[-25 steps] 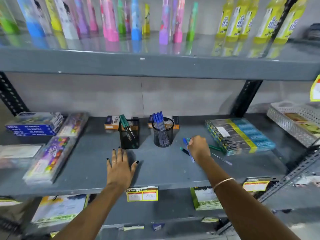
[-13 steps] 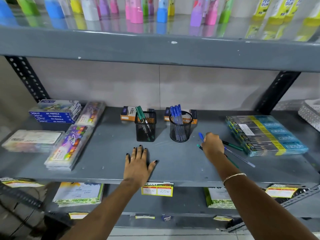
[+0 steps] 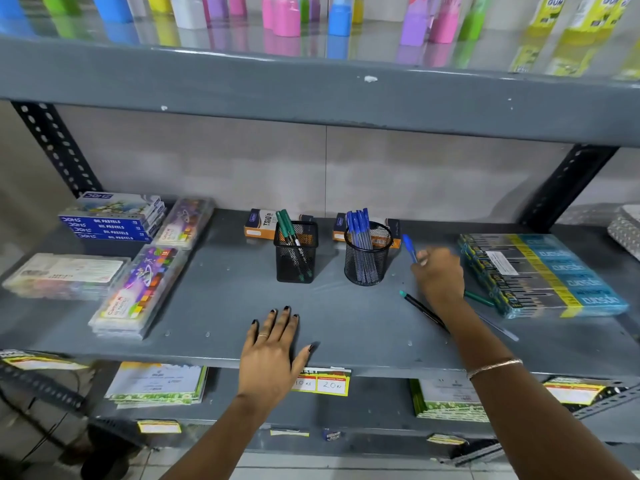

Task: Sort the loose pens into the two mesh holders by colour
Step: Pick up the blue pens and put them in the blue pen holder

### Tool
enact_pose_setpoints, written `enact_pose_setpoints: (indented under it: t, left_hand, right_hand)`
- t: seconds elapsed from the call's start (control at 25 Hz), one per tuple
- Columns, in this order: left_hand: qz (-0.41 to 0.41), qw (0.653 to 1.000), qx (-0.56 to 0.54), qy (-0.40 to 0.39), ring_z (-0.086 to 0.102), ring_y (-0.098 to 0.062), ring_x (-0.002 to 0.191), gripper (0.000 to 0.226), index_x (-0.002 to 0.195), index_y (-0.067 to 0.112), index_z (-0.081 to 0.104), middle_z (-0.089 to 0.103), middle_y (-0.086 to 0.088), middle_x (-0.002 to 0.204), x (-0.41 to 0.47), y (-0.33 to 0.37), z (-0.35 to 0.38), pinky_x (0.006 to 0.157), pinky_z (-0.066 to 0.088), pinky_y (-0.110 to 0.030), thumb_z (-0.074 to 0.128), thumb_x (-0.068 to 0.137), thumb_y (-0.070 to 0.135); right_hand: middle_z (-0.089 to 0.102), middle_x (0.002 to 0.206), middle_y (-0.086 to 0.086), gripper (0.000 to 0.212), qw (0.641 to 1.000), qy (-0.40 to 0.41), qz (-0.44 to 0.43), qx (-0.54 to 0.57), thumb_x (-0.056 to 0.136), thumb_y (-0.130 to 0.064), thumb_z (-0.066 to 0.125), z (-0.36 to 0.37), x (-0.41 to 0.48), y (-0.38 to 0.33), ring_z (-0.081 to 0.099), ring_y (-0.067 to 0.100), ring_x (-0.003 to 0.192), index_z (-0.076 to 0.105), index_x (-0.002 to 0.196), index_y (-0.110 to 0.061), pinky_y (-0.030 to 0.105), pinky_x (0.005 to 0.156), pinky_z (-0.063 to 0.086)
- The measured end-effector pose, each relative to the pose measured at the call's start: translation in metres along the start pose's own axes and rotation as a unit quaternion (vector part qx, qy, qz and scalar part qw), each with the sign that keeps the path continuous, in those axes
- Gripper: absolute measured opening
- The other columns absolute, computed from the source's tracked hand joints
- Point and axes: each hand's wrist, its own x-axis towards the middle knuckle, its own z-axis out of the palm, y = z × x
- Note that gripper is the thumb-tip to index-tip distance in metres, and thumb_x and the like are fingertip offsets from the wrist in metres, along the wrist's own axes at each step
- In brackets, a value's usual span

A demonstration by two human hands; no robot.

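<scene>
Two black mesh holders stand on the grey shelf (image 3: pixel 214 306). The square holder (image 3: pixel 296 252) on the left holds green pens. The round holder (image 3: pixel 367 258) on the right holds several blue pens. My right hand (image 3: pixel 439 275) is shut on a blue pen (image 3: pixel 409 248), lifted just right of the round holder. A loose green-capped pen (image 3: pixel 420 308) lies on the shelf below that hand, another green pen (image 3: pixel 479 298) lies to its right, and a clear pen (image 3: pixel 498 327) lies partly behind my forearm. My left hand (image 3: pixel 273 351) rests flat and spread near the shelf's front edge.
A wrapped pack of pens (image 3: pixel 540 271) lies at the right. Oil pastel boxes (image 3: pixel 110 220) and crayon packs (image 3: pixel 138 292) sit at the left. Small orange boxes (image 3: pixel 259 225) stand behind the holders. The upper shelf (image 3: pixel 311 95) overhangs close above.
My right hand has lifted off the loose pens with the blue pen and moved up towards the round holder. The left hand stayed flat. The camera has tilted down.
</scene>
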Motion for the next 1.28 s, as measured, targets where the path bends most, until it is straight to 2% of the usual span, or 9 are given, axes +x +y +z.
enact_pose_setpoints:
  t: [0.04,0.16,0.28,0.36,0.6,0.88,1.04,1.2,1.28]
  left_hand:
    - [-0.005,1.0,-0.001,-0.005,0.057,-0.029,0.113,0.078,0.115,0.01,0.065,0.061,-0.008,0.124,0.0,0.0,0.001,0.097,0.039,-0.045,0.008,0.094,0.059]
    - [-0.009,1.0,-0.005,-0.01,0.057,-0.031,0.113,0.077,0.115,0.01,0.065,0.061,-0.009,0.124,0.0,0.001,0.002,0.098,0.026,-0.045,0.008,0.094,0.056]
    - [-0.011,1.0,-0.011,0.0,0.057,-0.031,0.113,0.076,0.115,0.009,0.065,0.06,-0.009,0.125,-0.001,-0.001,0.003,0.099,0.025,-0.045,0.008,0.095,0.055]
    - [-0.015,1.0,-0.014,-0.001,0.057,-0.031,0.113,0.076,0.115,0.009,0.065,0.06,-0.009,0.124,-0.002,0.001,0.0,0.099,0.025,-0.045,0.008,0.095,0.054]
    - [-0.019,1.0,-0.009,0.006,0.058,-0.031,0.111,0.078,0.114,0.008,0.066,0.062,-0.009,0.122,-0.002,0.001,-0.002,0.099,0.025,-0.045,0.005,0.095,0.053]
    - [-0.013,1.0,-0.008,0.02,0.058,-0.031,0.111,0.079,0.115,0.007,0.065,0.061,-0.01,0.123,-0.001,0.001,0.002,0.099,0.026,-0.046,0.006,0.095,0.054]
    - [0.001,0.999,-0.004,0.033,0.057,-0.032,0.113,0.079,0.116,0.007,0.064,0.06,-0.01,0.125,0.0,0.001,0.005,0.099,0.026,-0.046,0.005,0.094,0.055]
    - [0.003,0.999,-0.007,0.046,0.057,-0.033,0.112,0.079,0.115,0.006,0.065,0.06,-0.011,0.125,-0.001,0.0,0.007,0.098,0.026,-0.046,0.005,0.094,0.054]
    - [0.003,0.998,-0.006,0.055,0.058,-0.034,0.111,0.08,0.114,0.005,0.065,0.061,-0.013,0.123,-0.003,0.001,0.006,0.098,0.026,-0.047,0.004,0.094,0.054]
  right_hand:
    - [0.065,0.09,0.024,0.013,0.999,0.007,-0.01,0.044,0.083,0.0,0.056,-0.006,0.001,-0.008,0.063,0.035,0.084,0.068,0.082,-0.003,0.036,0.075,0.05]
    - [0.073,0.101,0.022,0.021,0.989,0.032,-0.044,0.138,0.082,0.002,0.061,-0.019,0.013,-0.039,0.069,0.03,0.089,0.071,0.1,0.004,0.034,0.081,0.053]
    - [0.074,0.101,0.02,0.021,0.984,0.063,-0.107,0.129,0.08,0.001,0.062,-0.017,0.027,-0.073,0.072,0.031,0.091,0.07,0.099,0.003,0.022,0.065,0.051]
    - [0.073,0.102,0.017,0.019,0.986,0.051,-0.127,0.095,0.081,-0.002,0.061,-0.006,0.035,-0.09,0.07,0.031,0.091,0.065,0.099,0.0,0.023,0.065,0.048]
    - [0.06,0.125,0.023,0.032,0.981,-0.111,-0.095,-0.126,0.089,-0.001,0.055,0.036,0.041,-0.098,0.058,0.039,0.116,0.055,0.12,0.003,0.038,0.091,0.05]
    - [0.059,0.127,0.021,0.032,0.97,-0.132,-0.096,-0.18,0.089,0.004,0.05,0.041,0.036,-0.096,0.057,0.036,0.119,0.055,0.12,0.005,0.036,0.095,0.048]
    - [0.066,0.114,0.025,0.028,0.986,-0.06,-0.081,-0.131,0.083,0.007,0.058,0.0,0.064,-0.084,0.065,0.036,0.108,0.061,0.111,0.008,0.033,0.087,0.054]
    - [0.06,0.065,0.015,0.013,0.985,-0.105,-0.003,-0.134,0.082,0.001,0.059,-0.041,0.072,-0.012,0.068,0.029,0.074,0.068,0.092,0.002,0.011,0.05,0.054]
    - [0.058,0.048,0.01,0.003,0.969,-0.143,0.033,-0.197,0.078,0.002,0.066,-0.042,0.056,0.019,0.072,0.027,0.074,0.067,0.075,0.003,0.025,0.069,0.061]
